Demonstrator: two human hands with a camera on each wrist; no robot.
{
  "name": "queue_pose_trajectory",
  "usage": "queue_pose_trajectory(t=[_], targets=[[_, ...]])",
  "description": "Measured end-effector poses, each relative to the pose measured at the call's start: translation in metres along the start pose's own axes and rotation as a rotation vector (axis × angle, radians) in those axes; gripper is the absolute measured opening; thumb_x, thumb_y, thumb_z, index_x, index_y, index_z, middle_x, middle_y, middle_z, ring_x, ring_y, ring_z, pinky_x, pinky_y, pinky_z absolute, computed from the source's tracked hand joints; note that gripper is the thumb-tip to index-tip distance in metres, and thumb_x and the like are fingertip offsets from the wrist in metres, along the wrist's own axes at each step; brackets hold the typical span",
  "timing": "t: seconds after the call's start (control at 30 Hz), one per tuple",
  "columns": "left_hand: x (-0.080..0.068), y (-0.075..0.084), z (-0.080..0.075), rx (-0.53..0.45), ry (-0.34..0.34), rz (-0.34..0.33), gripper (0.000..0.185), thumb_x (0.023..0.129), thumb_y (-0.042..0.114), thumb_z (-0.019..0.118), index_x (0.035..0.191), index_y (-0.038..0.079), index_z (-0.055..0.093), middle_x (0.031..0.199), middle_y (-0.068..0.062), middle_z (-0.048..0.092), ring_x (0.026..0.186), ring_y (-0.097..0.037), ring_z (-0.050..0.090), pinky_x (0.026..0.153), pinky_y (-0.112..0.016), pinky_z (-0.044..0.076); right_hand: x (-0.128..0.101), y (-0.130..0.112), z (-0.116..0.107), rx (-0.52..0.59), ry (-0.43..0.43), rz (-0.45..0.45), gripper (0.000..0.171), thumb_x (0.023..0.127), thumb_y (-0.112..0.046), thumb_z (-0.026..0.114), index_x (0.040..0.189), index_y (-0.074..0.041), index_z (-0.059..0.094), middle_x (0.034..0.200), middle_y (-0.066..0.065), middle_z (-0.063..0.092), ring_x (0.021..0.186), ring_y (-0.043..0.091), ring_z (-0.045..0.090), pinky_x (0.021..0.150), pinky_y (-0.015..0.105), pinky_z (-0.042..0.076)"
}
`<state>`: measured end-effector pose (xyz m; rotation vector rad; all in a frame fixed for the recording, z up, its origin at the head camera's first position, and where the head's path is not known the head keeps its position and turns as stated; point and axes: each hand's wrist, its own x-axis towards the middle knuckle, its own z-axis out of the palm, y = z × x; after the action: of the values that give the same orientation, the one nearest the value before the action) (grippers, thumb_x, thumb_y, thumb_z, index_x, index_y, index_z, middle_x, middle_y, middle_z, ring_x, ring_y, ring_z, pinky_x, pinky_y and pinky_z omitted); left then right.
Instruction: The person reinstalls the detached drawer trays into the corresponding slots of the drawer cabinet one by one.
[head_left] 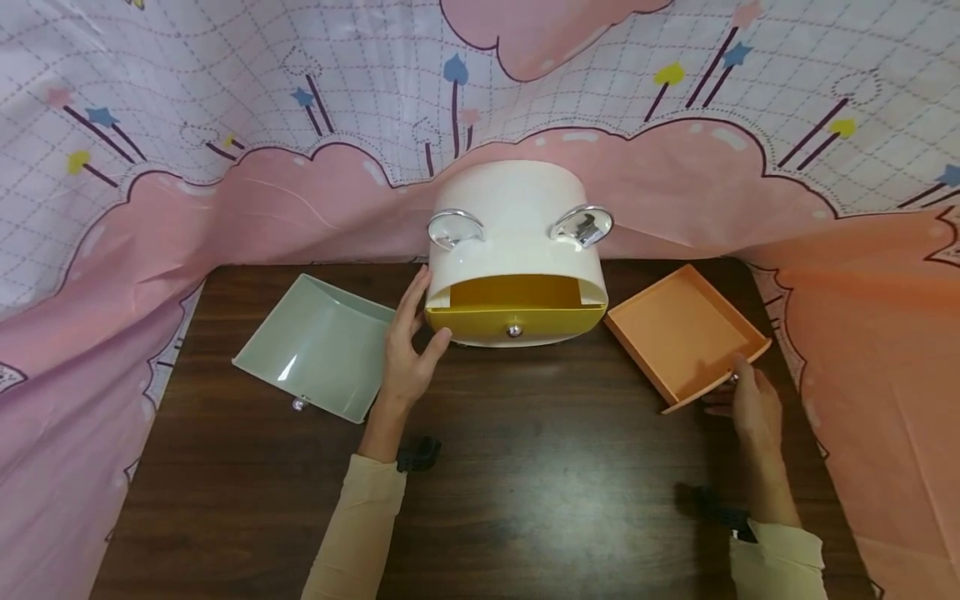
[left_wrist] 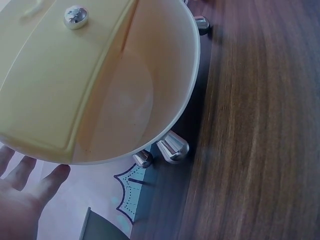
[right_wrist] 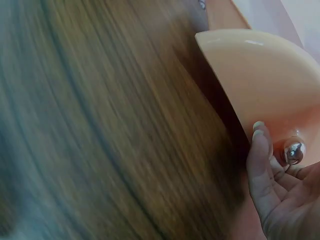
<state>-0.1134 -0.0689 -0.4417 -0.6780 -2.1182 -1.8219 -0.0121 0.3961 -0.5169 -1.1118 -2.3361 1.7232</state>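
Note:
A white rounded cabinet (head_left: 517, 200) with two shiny ear-like mirrors stands at the back middle. Its yellow drawer (head_left: 480, 322), with a silver knob, sits between open slots above and below. My left hand (head_left: 407, 358) rests along the cabinet's left side, fingers extended; in the left wrist view its fingertips lie at the rim beside the yellow drawer. Over at the right, my right hand (head_left: 756, 408) grips the front of an orange drawer (head_left: 686, 329) beside its knob (right_wrist: 294, 150). The thumb is at the top edge and the fingers curl at the lower edge.
A pale green drawer (head_left: 322, 342) lies angled on the dark wooden table (head_left: 525, 492), left of my left hand. Metal feet (left_wrist: 173, 147) hold the cabinet up. A patterned pink cloth (head_left: 300, 200) hangs behind the table and along both sides.

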Motion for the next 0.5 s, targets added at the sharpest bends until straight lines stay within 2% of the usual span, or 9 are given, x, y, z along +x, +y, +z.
queue_pose_trajectory(t=[0.13, 0.27, 0.37, 0.5], targets=[[-0.002, 0.000, -0.001, -0.004, 0.010, 0.007, 0.065, 0.087, -0.003, 0.062, 0.147, -0.010, 0.037, 0.154, -0.028, 0.032, 0.142, -0.035, 0.036, 0.101, -0.063, 0.041, -0.006, -0.003, 0.005, 0.058, -0.001, -0.001, 0.050, 0.098, -0.059, 0.049, 0.117, -0.014, 0.052, 0.079, -0.003, 0.066, 0.066, 0.013, 0.070, 0.058, 0.033, 0.059], [-0.001, 0.000, -0.001, -0.004, 0.007, 0.011, 0.064, 0.096, 0.020, 0.063, 0.146, -0.010, 0.037, 0.154, -0.029, 0.032, 0.142, -0.035, 0.037, 0.100, -0.063, 0.042, -0.010, -0.006, 0.005, 0.087, 0.001, 0.011, 0.052, 0.096, -0.060, 0.051, 0.117, -0.013, 0.052, 0.080, -0.003, 0.067, 0.066, 0.013, 0.070, 0.059, 0.032, 0.060], [0.000, 0.000, 0.000, -0.003, 0.004, 0.014, 0.070, 0.098, 0.034, 0.062, 0.146, -0.010, 0.038, 0.154, -0.028, 0.032, 0.142, -0.034, 0.036, 0.101, -0.062, 0.042, -0.012, -0.007, 0.004, 0.111, -0.009, 0.031, 0.052, 0.096, -0.061, 0.052, 0.117, -0.013, 0.052, 0.080, -0.001, 0.067, 0.066, 0.013, 0.071, 0.061, 0.033, 0.060], [0.001, 0.000, 0.000, -0.010, 0.004, 0.022, 0.067, 0.097, 0.029, 0.062, 0.146, -0.011, 0.038, 0.154, -0.029, 0.033, 0.142, -0.034, 0.036, 0.101, -0.062, 0.042, -0.016, -0.008, 0.001, 0.121, -0.028, 0.050, 0.054, 0.094, -0.064, 0.052, 0.114, -0.014, 0.051, 0.078, -0.001, 0.068, 0.066, 0.014, 0.072, 0.062, 0.033, 0.060]])
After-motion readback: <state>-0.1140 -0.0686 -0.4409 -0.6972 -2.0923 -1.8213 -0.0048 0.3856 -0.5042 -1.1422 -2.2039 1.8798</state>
